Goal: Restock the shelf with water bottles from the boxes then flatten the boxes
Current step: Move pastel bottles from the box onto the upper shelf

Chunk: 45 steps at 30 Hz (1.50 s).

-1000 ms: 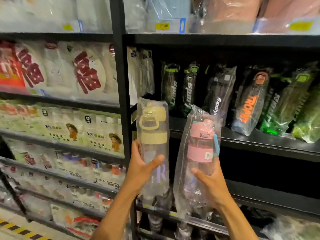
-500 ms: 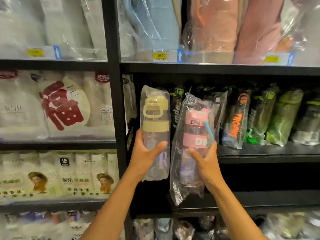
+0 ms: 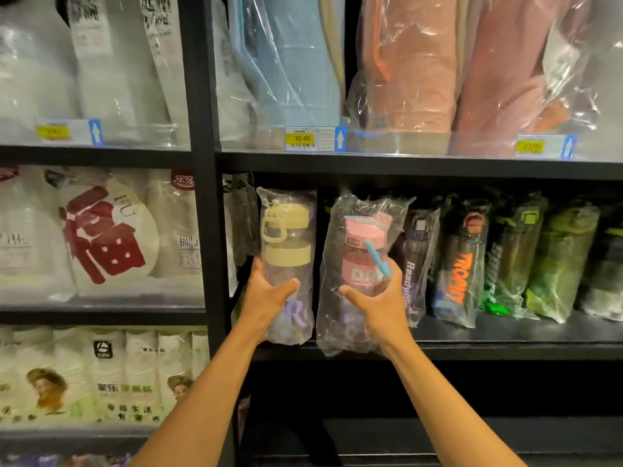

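Note:
My left hand (image 3: 266, 299) grips a clear bottle with a yellow lid (image 3: 286, 244), sealed in a plastic bag, upright at the left end of the black shelf (image 3: 505, 347). My right hand (image 3: 379, 306) holds a second bagged bottle with a pink lid and a blue strap (image 3: 362, 261), just right of the first. Both bottles' lower ends are at the shelf's front edge; whether they rest on it I cannot tell. No boxes are in view.
Several bagged dark, orange-lettered and green bottles (image 3: 462, 261) lean along the same shelf to the right. A black upright post (image 3: 207, 230) stands left of my left hand. Bagged textiles (image 3: 404, 72) fill the shelf above, white packs (image 3: 108, 230) the left bay.
Both hands have risen and pushed forward with their bottles, from below the shelf up to its left end. The camera has tilted up, bringing the upper shelf into view.

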Motion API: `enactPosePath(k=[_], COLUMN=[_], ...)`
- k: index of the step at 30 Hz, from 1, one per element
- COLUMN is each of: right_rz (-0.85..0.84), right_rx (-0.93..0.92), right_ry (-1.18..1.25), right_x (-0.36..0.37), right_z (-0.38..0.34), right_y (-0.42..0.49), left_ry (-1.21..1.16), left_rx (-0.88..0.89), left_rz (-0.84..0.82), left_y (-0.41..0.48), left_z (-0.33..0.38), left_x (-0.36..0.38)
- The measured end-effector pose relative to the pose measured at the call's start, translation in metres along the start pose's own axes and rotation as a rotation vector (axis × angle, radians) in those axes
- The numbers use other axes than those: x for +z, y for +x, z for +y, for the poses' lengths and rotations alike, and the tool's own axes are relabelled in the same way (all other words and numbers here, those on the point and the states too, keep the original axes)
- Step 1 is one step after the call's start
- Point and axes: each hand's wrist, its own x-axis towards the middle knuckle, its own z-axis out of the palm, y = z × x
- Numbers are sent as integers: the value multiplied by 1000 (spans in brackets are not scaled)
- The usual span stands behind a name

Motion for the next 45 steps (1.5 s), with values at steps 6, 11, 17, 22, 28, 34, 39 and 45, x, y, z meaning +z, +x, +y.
enactPosePath(k=[6,11,17,22,28,34,39,45], right_rz=[19,23,-109,-118,-102,-131,-144,-147], right_rx=[17,35,109,96,109,169,189,211], right_ry=[-52,-55,-69,-155,-292,-390,-411,-365], right_x=[13,18,5,1,7,3,3,4], right_z=[14,27,45,51,53,59,62,54], right_y=[21,33,34,44,57,62,62,57], left_ry=[17,88,204,228,246,251,260,253], left_rx=[23,-6,-6,5,-53,-80,-85,-93], left_rz=[31,49,-43,4,12,-15,0,22], left_y=[11,19,21,25,40,43,41,37], left_z=[-13,-15,-35,-50,-58,-65,-63,-60], left_x=[13,17,11,10,17,16,17,16])
